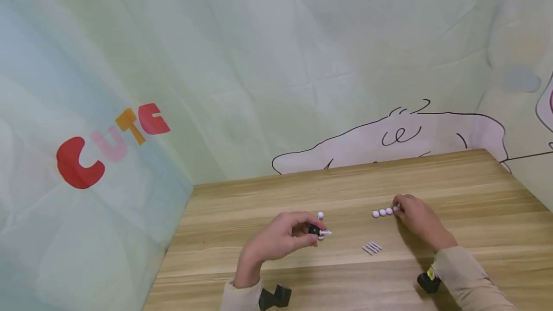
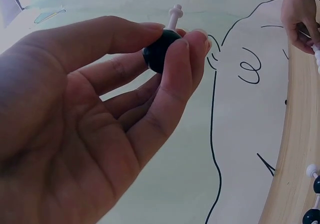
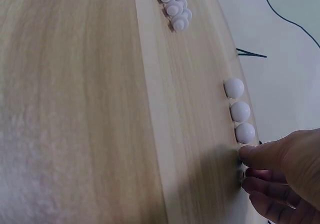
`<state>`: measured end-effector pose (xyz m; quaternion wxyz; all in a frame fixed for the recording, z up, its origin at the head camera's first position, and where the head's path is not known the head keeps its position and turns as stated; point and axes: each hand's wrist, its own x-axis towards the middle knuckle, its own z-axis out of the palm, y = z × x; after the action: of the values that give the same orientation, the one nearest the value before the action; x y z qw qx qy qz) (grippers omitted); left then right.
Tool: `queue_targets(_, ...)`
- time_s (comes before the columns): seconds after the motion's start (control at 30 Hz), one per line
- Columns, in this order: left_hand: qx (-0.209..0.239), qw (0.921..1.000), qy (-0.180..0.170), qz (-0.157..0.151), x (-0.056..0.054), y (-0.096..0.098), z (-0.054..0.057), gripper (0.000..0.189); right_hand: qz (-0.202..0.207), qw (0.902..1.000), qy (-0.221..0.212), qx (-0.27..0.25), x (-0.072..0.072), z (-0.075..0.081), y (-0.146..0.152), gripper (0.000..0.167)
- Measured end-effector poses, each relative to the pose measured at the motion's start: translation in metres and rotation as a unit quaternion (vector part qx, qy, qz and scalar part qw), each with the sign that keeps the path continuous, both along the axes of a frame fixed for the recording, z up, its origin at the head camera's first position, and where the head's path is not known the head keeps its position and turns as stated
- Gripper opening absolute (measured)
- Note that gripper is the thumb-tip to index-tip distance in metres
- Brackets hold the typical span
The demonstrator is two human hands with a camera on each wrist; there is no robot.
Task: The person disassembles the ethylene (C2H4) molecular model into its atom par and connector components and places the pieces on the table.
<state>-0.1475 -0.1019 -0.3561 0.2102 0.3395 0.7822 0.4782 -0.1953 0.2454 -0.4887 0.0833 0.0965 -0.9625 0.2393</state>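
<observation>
My left hand (image 1: 281,236) pinches a black ball (image 2: 156,53) between thumb and fingertips, raised above the table. A white peg (image 2: 173,18) sticks out of that ball. Further right, my right hand (image 1: 419,220) reaches down to the end of a row of white balls (image 1: 382,212) and pinches the last one; its fingers mostly hide that ball. Three balls of the row show plainly in the right wrist view, the middle white ball (image 3: 240,112) among them. Several white pegs (image 1: 372,248) lie side by side between the hands.
Past the left fingertips is a white ball (image 1: 320,215); the left wrist view shows joined black balls (image 2: 312,217) with a white ball (image 2: 312,171) there. The wooden table (image 1: 242,196) ends at a printed cloth backdrop (image 1: 259,85). Black wrist devices (image 1: 428,282) are on both forearms.
</observation>
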Motion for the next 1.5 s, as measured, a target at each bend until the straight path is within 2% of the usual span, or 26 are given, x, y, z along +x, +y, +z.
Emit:
queue_targets(0.23, -0.007, 1.0, 0.0, -0.002, 0.003, -0.001, 0.001, 0.021, 0.002, 1.0, 0.004, -0.003, 0.0, -0.002, -0.001, 0.01)
queue_targets(0.5, -0.014, 0.9997, 0.019, -0.002, 0.002, 0.001, 0.0, 0.02, 0.011, 0.9997, 0.02, -0.001, 0.001, -0.005, 0.001, 0.016)
queue_targets(0.6, -0.013, 0.9994, 0.032, 0.006, 0.002, 0.003, 0.0, 0.021, 0.008, 0.9999, 0.012, -0.001, 0.003, -0.003, 0.001, 0.018)
queue_targets(0.73, -0.005, 0.9991, 0.035, 0.023, 0.003, 0.005, -0.001, 0.021, -0.007, 0.9998, -0.016, -0.012, 0.008, 0.011, -0.004, 0.022)
queue_targets(0.9, 0.013, 0.9989, 0.028, 0.036, 0.002, 0.008, -0.001, 0.02, 0.004, 0.997, -0.02, -0.075, 0.016, 0.048, -0.024, 0.024)
queue_targets(0.97, 0.021, 0.9988, 0.025, 0.037, 0.002, 0.008, 0.0, 0.02, 0.024, 0.9931, -0.007, -0.115, 0.022, 0.066, -0.035, 0.021)
queue_targets(1.07, 0.029, 0.9987, 0.018, 0.039, 0.003, 0.009, 0.001, 0.021, 0.073, 0.9819, 0.006, -0.174, 0.037, 0.092, -0.054, 0.014)
queue_targets(1.2, 0.032, 0.9986, 0.013, 0.041, 0.003, 0.013, 0.003, 0.023, 0.151, 0.9639, -0.01, -0.219, 0.058, 0.114, -0.076, 0.01)
queue_targets(1.33, 0.026, 0.9985, 0.024, 0.042, 0.004, 0.016, 0.004, 0.022, 0.191, 0.9466, -0.054, -0.253, 0.07, 0.121, -0.092, 0.009)
queue_targets(1.43, 0.019, 0.9983, 0.034, 0.044, 0.004, 0.018, 0.005, 0.021, 0.204, 0.9335, -0.072, -0.286, 0.072, 0.119, -0.098, 0.01)
queue_targets(1.5, 0.017, 0.9982, 0.036, 0.046, 0.004, 0.019, 0.004, 0.02, 0.21, 0.9281, -0.073, -0.298, 0.071, 0.115, -0.099, 0.01)
